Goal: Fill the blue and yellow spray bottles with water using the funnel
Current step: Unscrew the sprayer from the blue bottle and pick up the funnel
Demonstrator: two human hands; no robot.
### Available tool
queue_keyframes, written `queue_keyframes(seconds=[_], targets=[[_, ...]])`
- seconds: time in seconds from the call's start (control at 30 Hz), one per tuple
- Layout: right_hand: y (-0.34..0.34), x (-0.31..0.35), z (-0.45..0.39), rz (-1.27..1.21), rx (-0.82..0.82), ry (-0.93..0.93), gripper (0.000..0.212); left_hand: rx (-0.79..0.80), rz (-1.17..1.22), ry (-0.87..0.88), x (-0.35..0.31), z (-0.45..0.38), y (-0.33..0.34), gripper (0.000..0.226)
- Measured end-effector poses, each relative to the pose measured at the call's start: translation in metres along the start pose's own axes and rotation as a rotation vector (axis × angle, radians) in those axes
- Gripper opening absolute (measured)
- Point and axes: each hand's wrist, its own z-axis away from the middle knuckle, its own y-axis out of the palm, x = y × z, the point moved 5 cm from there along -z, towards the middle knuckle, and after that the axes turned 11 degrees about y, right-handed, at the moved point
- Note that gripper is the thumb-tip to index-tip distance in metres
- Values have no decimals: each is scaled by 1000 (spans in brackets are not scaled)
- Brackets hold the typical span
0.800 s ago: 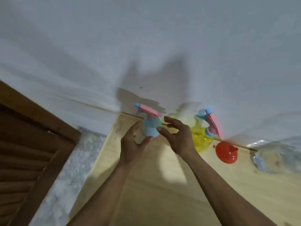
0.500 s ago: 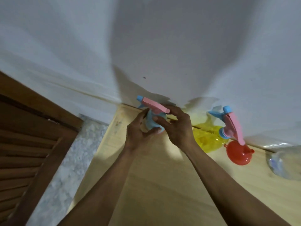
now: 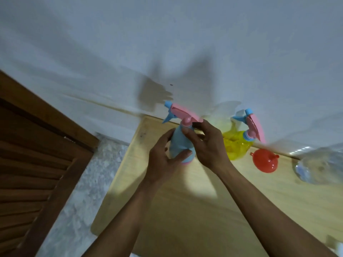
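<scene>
spray bottles (image 3: pixel 182 145) (image 3: pixel 236 145): 2 (blue, yellow) | funnel (image 3: pixel 265 160): 1 | hands (image 3: pixel 163 160) (image 3: pixel 207 145): 2

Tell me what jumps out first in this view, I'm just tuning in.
Both hands are on the blue spray bottle at the back of the wooden table: the left hand grips its body and the right hand holds it near the pink neck, head still on. To its right, against the wall, stands the yellow spray bottle, with the red funnel beside it on the table.

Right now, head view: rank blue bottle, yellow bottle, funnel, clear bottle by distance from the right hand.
1. Blue bottle: gripped at its neck by the right hand.
2. Yellow bottle: just right of it.
3. Funnel: further right.
4. Clear bottle: far right edge.
</scene>
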Motion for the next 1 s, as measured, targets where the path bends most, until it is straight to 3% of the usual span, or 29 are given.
queue_keyframes(seconds=[0.3,0.5,1.0], targets=[[-23,56,117,-199,-103,-85,17,-64,134,105,-80,79,-23,74],[-45,76,164,-188,-192,-107,25,-119,288,136,-122,109,-19,71],[-132,105,223,-273,-259,-163,25,56,588,104,-210,134,36,59]])
